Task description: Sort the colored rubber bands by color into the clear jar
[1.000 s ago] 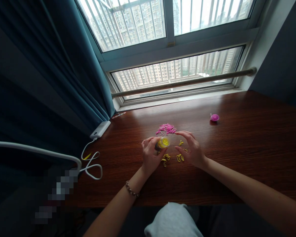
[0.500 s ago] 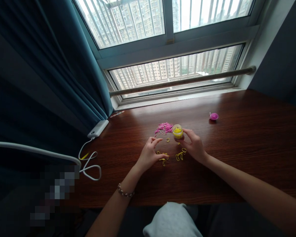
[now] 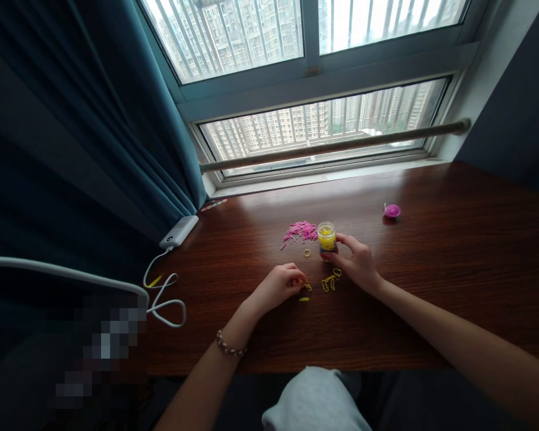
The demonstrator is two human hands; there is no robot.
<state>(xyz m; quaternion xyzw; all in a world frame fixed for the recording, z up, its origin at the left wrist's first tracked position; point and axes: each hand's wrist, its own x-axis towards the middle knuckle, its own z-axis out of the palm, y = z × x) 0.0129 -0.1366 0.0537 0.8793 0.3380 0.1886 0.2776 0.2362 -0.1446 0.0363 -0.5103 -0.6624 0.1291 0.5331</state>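
Observation:
My right hand (image 3: 357,261) grips a small clear jar (image 3: 327,238) with an open top and yellow pieces inside. My left hand (image 3: 282,285) is closed in a pinch over small yellow rubber bands (image 3: 308,287), one of which pokes out past the fingertips. Just below those fingertips lies a short yellow piece (image 3: 304,299). Several loose yellow bands (image 3: 331,280) rest between the two hands. A single yellow ring (image 3: 307,252) lies left of the jar, and a heap of pink bands (image 3: 302,230) is behind it.
On the right of the brown table (image 3: 453,257) sits a small pink round object (image 3: 391,211). A white power bank (image 3: 179,232) with a white cable (image 3: 167,323) is at the left, beside the blue curtain (image 3: 161,137). A window with a rail (image 3: 336,146) rises behind the table.
My left hand has gone from spread fingers to a pinch over the yellow bands. In my right hand the jar has tipped more upright, showing more of its side.

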